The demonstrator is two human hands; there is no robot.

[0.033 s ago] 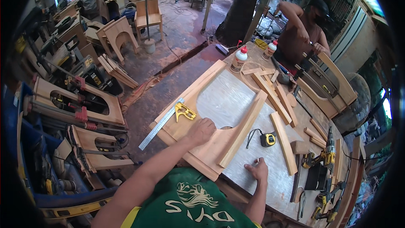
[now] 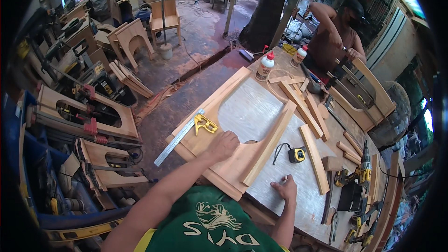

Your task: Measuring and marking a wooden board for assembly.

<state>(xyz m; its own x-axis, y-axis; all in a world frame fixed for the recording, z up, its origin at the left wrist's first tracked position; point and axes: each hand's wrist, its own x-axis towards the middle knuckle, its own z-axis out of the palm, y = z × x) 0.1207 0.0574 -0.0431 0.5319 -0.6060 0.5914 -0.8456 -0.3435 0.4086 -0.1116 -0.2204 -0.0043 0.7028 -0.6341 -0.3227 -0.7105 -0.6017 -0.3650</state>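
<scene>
One curled left hand [image 2: 225, 144], its hold hidden from here, should press evenly on the wooden panel [image 2: 192, 148] beneath, the right hand [image 2: 286, 188] half-open alongside.

My left hand [image 2: 224, 145] rests, fingers curled, on the wooden frame [image 2: 196, 147] along the bench's [image 2: 298, 219] left edge, just beside the yellow-handled combination square [image 2: 205, 124]. My right hand [image 2: 285, 189] is by the near edge, a small pale thing at its fingertips, too small to tell. Between my hands and a loose wooden strip [image 2: 313, 158] sits a tape measure [image 2: 296, 154]. Two red-capped glue bottles [image 2: 265, 67] stand by the far left corner; a cordless drill [image 2: 364, 170] lies toward the right edge. Across the bench, a co-worker [image 2: 338, 32] handles a clamped frame [image 2: 373, 88].
</scene>
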